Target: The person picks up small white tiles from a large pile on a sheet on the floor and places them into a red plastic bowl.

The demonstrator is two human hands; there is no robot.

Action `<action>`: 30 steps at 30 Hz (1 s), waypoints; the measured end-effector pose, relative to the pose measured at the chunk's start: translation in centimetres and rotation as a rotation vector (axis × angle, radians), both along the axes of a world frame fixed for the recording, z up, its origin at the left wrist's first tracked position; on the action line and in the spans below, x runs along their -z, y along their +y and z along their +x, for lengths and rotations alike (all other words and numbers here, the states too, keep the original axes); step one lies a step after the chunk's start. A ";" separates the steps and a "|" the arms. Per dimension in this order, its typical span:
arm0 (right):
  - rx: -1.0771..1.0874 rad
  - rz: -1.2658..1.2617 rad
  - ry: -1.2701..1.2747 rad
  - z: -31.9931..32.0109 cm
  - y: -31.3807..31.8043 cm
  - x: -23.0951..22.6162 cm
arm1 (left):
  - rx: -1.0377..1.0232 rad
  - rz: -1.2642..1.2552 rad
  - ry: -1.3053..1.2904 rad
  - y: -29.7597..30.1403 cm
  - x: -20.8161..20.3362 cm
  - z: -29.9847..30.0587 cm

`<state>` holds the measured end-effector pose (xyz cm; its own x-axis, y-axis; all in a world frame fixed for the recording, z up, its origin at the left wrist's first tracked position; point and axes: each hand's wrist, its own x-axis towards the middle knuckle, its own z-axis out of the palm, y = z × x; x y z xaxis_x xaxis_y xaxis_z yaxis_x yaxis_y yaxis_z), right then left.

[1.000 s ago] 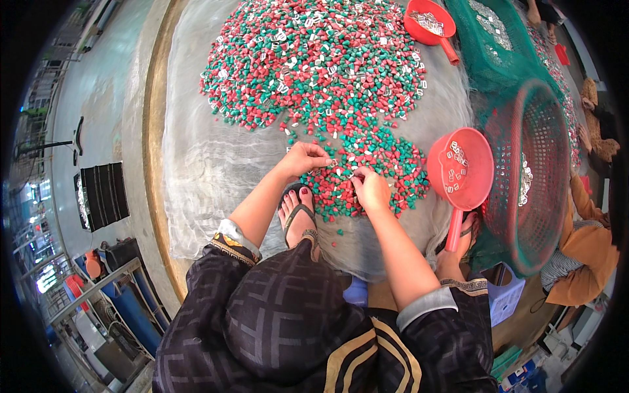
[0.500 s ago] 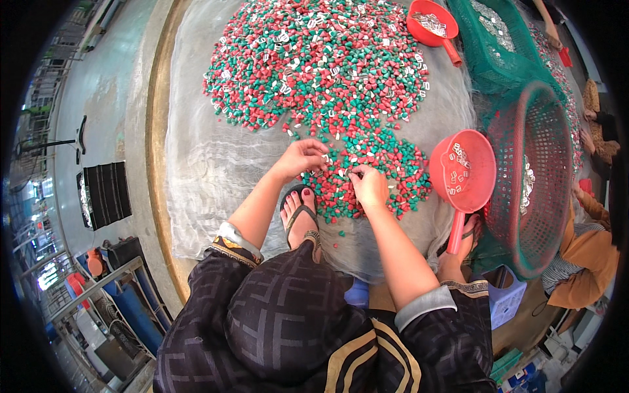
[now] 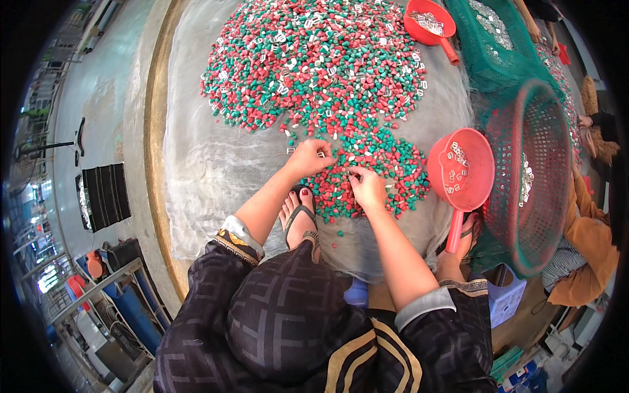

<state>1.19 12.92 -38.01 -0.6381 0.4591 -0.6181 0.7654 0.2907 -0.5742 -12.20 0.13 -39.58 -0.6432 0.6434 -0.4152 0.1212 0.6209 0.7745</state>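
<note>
My left hand [image 3: 312,159] hovers at the left edge of a small heap of red and green cone-shaped pieces [image 3: 386,160]. Its fingers are curled together, and a small pale bit shows by them. Over the same heap, my right hand [image 3: 368,190] pinches with thumb and forefinger; what lies between the tips is too small to name. Beyond spreads a larger pile of red and green pieces [image 3: 308,72], mixed with pale slotted metal buckles [image 3: 282,90]. A red long-handled scoop [image 3: 475,187] with several buckles inside rests to the right.
Pale netting [image 3: 216,177] lies under the piles. A second red scoop [image 3: 429,23] sits at the far right of the large pile. Right of it are a green net-lined basket [image 3: 468,42] and a round red basket [image 3: 517,137]. Another person's orange sleeve [image 3: 590,229] shows farther right.
My left hand has moved a little to the right, its fingers drawn closer together. My right hand stays nearly in place. A pale buckle now shows left of my left hand.
</note>
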 end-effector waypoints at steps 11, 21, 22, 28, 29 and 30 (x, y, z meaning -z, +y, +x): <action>0.062 -0.062 0.162 1.3 0.3 3.7 | 0.184 -0.051 0.157 0.2 1.5 1.1; 0.017 0.079 0.151 1.0 -0.2 2.5 | 0.164 0.085 0.201 0.6 1.3 2.9; 0.023 0.080 0.151 1.0 -0.2 2.4 | 0.073 0.180 0.048 0.0 1.8 2.4; 0.053 0.065 0.252 0.7 0.0 2.4 | -0.441 0.610 -0.556 -6.1 1.0 -3.4; 0.069 0.052 0.281 0.6 -0.3 2.5 | -0.467 0.600 -0.511 -6.6 0.6 -3.8; 0.074 0.017 0.290 0.3 -0.5 2.7 | -0.372 0.351 -0.271 -6.8 0.3 -3.9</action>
